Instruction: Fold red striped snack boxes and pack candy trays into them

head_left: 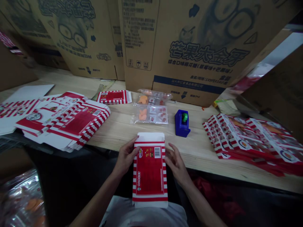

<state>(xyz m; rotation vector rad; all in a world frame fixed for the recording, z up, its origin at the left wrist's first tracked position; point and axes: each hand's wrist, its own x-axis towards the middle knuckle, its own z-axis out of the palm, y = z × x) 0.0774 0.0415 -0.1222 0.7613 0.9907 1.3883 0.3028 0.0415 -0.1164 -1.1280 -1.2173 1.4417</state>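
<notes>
Red-and-white carton at the near centre, held over the near edge of the wooden table, with barcode panel face up and white flap extended at the far end. From left to right: at the near left, below table level, clear bags with orange pieces visible inside. On the left of the table, overlapping pile of striped cartons, some with red panel up. Farther back and slightly right, small striped box lying flat, white flap toward the right. At centre, left hand grasping the carton by its left edge, thumb over the printed face. Beyond the carton, clear packets with orange pieces and small printed sachets. Right hand beside the carton's right edge, fingers parted; firm hold or mere contact impossible to tell. Farther right, blue tape dispenser with green core. At the right, slanting stack of windowed cartons. Along the far side, large brown cardboard boxes with dark printing.
</notes>
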